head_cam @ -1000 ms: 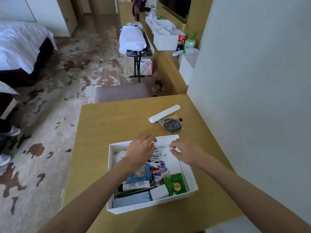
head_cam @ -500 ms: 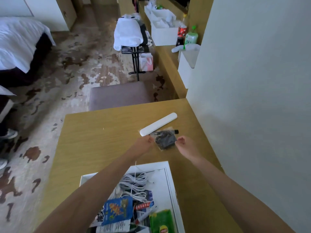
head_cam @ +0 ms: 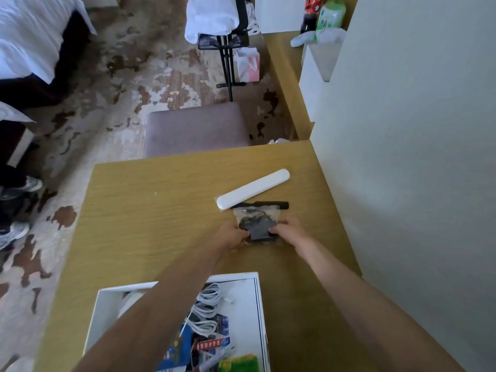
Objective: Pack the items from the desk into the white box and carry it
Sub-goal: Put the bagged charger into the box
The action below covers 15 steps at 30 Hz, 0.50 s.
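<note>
Item in hand: clear pouch [head_cam: 257,224] holding a dark folded article and some thin cord, lying on the desk [head_cam: 150,210] toward its far right, near the wall. The left hand [head_cam: 231,236] is closing on the pouch's left edge and the right hand [head_cam: 288,229] on its right edge; the fingers of both are pinching the plastic, though whether the pouch is lifting clear of the desk yet cannot be told. Adjacent items: a long white case [head_cam: 253,188] lying slantwise just beyond the pouch, and a black pen-like stick [head_cam: 265,204] touching or nearly touching the pouch's far edge. Destination: the white box [head_cam: 259,299], sitting at the near end of the desk, open and already holding coiled white cable [head_cam: 208,304], printed packets and a green packet [head_cam: 239,364] at the near right. Handling note, offered as judgement: the pouch is looking limp and slippery, so gripping both edges is suiting it well; lifting it level should be keeping the contents from sliding to one corner. Raising it straight up before drawing it near should be avoiding a drag against the black stick and the white case. The bare right portion of the box floor, beside the cable, is appearing the likeliest free spot. Remaining after this: the white case and the black stick, then the carry.
</note>
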Available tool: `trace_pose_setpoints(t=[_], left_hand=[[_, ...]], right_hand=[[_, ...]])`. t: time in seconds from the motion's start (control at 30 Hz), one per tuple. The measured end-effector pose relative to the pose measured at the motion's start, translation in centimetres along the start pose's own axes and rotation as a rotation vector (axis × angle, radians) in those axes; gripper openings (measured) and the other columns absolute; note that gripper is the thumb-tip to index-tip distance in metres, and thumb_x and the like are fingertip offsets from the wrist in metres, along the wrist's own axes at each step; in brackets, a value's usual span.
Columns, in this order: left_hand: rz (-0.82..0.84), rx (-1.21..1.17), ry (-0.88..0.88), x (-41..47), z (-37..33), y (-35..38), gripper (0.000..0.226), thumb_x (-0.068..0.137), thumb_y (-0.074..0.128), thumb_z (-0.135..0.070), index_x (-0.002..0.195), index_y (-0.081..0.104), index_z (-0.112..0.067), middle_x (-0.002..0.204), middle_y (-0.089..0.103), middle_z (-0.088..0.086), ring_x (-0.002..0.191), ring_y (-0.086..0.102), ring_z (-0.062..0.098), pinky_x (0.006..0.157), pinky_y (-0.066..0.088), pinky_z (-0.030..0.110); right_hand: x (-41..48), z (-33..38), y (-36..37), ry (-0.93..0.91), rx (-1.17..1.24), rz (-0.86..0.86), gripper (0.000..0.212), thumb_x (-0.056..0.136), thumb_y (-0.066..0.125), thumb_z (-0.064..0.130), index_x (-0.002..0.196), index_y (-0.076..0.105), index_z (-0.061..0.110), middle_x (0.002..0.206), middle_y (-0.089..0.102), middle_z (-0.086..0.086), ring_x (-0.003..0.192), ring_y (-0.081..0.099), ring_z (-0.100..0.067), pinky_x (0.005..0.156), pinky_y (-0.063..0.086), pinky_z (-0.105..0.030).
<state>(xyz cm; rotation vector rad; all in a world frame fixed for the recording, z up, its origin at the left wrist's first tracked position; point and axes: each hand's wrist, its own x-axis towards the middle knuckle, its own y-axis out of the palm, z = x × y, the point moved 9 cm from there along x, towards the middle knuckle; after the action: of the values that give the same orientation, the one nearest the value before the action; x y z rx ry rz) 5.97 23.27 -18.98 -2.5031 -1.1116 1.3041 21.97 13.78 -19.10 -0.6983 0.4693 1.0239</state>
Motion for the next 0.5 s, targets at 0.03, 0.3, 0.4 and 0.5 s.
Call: trace_pose_setpoints(t=[0.03,0.3,0.4,0.5], left_hand=[[0.006,-0.024,0.006,-0.2,0.0,-0.1,0.013,0.087,0.058,-0.017,0.079,0.053,-0.025,0.08,0.065,0.003,0.064,0.057,0.012,0.048,0.04,0.023],[0.007,-0.1,0.378,-5.4,-5.2,-3.0,0.024,0.088,0.051,0.002,0.095,0.044,-0.019,0.08,0.052,0.001,0.074,0.052,0.019,0.066,0.047,0.035],[0.066,-0.23,0.537,-9.7,-6.7,-5.2,0.036,0.086,0.051,0.013,0.089,0.046,-0.023,0.076,0.055,0.001,0.066,0.055,0.013,0.053,0.052,0.022],[0.118,-0.32,0.652,-14.6,-6.0,-7.5,0.034,0.085,0.056,0.012,0.095,0.051,-0.02,0.076,0.058,0.001,0.064,0.06,0.01,0.056,0.053,0.021]], right_hand=[[-0.3,-0.2,0.1,0.013,0.008,0.022,0.022,0.084,0.068,0.014,0.105,0.061,0.017,0.112,0.062,-0.006,0.096,0.058,-0.018,0.086,0.047,-0.035],[-5.2,1.9,-2.3,-0.008,0.297,-0.07,0.051,0.081,0.07,0.051,0.113,0.057,0.014,0.11,0.064,-0.003,0.099,0.059,-0.02,0.083,0.048,-0.036],[-9.3,4.6,-2.5,-0.158,0.415,-0.023,0.046,0.081,0.072,0.042,0.11,0.058,0.01,0.102,0.067,-0.007,0.086,0.059,-0.019,0.068,0.044,-0.029],[-14.1,6.7,-1.6,-0.297,0.356,0.077,0.05,0.081,0.07,0.041,0.117,0.055,0.011,0.108,0.068,-0.012,0.091,0.061,-0.023,0.075,0.047,-0.032]])
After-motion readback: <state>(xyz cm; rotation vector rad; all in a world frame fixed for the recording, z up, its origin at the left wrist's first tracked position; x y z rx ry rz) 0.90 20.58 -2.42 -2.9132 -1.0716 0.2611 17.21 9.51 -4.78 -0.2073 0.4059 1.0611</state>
